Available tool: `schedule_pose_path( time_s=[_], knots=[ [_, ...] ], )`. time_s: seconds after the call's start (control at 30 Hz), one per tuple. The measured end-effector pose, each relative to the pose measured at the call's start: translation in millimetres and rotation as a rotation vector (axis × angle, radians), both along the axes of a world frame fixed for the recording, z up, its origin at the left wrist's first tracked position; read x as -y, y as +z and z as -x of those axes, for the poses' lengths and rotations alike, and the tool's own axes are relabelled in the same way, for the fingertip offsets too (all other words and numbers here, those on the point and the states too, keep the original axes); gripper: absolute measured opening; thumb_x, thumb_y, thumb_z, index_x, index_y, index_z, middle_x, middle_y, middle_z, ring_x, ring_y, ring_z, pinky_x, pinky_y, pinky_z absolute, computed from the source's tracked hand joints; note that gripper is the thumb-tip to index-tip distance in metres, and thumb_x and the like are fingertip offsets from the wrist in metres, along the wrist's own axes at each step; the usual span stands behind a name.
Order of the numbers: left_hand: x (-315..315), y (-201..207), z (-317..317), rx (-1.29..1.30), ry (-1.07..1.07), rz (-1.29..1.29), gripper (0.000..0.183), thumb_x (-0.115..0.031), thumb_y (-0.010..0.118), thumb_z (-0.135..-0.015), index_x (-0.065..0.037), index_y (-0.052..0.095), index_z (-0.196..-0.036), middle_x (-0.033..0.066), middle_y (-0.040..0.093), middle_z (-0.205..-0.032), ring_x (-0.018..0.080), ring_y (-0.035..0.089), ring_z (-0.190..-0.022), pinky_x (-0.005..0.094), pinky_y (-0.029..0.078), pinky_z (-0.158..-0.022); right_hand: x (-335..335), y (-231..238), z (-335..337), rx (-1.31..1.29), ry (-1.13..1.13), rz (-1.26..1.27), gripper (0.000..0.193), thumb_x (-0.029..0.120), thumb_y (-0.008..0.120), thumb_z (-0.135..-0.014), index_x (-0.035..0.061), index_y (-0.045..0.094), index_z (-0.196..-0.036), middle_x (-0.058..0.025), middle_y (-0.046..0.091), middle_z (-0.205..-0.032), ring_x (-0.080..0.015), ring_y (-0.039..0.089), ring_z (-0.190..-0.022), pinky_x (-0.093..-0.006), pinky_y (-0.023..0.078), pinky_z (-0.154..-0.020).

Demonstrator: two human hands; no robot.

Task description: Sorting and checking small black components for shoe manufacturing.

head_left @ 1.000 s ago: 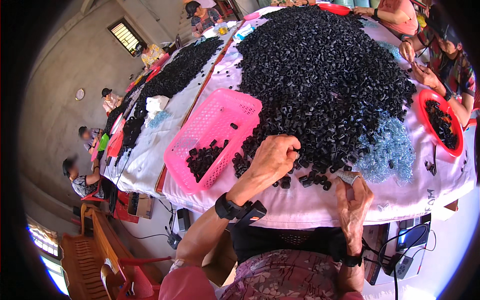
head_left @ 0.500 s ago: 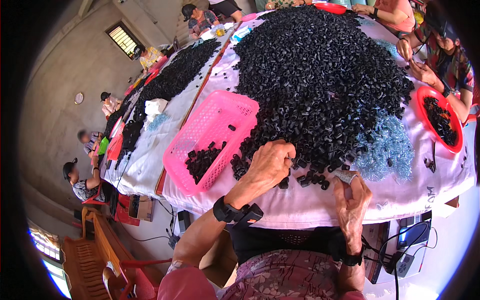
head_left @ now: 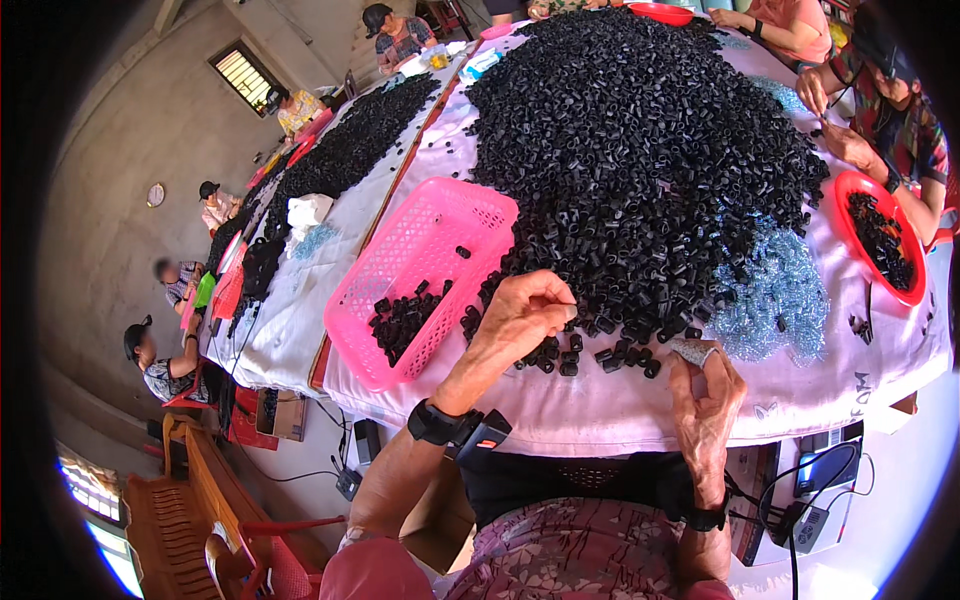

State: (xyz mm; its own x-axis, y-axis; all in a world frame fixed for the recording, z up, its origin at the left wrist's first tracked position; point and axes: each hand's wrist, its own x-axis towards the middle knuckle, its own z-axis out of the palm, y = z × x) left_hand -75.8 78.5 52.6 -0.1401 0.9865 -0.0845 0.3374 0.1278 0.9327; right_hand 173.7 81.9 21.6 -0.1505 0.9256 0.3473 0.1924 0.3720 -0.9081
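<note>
Cloth-covered bench (head_left: 620,410) bearing a large heap of small black tubular pieces (head_left: 640,170). Left hand (head_left: 520,318), fingers curled closed on black pieces at the heap's near edge, just beside a pink mesh basket (head_left: 425,270) that is partly filled with them. Right hand (head_left: 705,395) pinches a small grey piece (head_left: 692,350) between its fingertips, near clear blue beads (head_left: 775,295).

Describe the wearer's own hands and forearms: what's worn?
Both forearms are bare, with no sleeves or gloves. The left hand has a black wristband with a boxy black device strapped at its wrist. The right hand has a thin black band at its wrist. No rings are discernible.
</note>
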Motion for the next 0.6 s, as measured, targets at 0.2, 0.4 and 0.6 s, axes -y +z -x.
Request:
schedule_pose_path(
  time_s=[0.2,0.4,0.6],
  knots=[
    [14.1,16.6,-11.1,0.282,-0.027,0.077,0.006,-0.006,0.065,-0.087,-0.002,0.063,-0.090,0.0023,0.063,-0.080,0.0092,0.061,-0.072,0.0227,0.050,-0.066,4.4,1.3,3.3,-0.028,-0.009,-0.095,0.011,-0.003,0.064,-0.083,-0.0056,0.065,-0.093,-0.0147,0.067,-0.091,-0.0214,0.064,-0.071,-0.0315,0.051,-0.067],
    [19.3,9.9,-9.9,0.217,0.004,0.004,0.005,-0.004,0.065,-0.087,-0.003,0.064,-0.092,0.0026,0.065,-0.083,0.0092,0.062,-0.071,0.0226,0.051,-0.066,8.4,7.8,18.3,-0.042,0.090,-0.043,0.015,-0.007,0.063,-0.081,-0.0029,0.066,-0.095,-0.0130,0.067,-0.088,-0.0164,0.065,-0.068,-0.0275,0.051,-0.061],
    [23.7,6.2,-15.7,0.123,0.012,-0.028,0.003,-0.001,0.065,-0.085,-0.001,0.064,-0.088,0.0012,0.063,-0.076,0.0063,0.059,-0.064,0.0213,0.049,-0.060,8.2,3.5,16.0,0.025,0.126,-0.047,0.019,-0.005,0.067,-0.081,-0.0033,0.065,-0.099,-0.0133,0.067,-0.091,-0.0167,0.065,-0.069,-0.0271,0.052,-0.060]
  ],
)
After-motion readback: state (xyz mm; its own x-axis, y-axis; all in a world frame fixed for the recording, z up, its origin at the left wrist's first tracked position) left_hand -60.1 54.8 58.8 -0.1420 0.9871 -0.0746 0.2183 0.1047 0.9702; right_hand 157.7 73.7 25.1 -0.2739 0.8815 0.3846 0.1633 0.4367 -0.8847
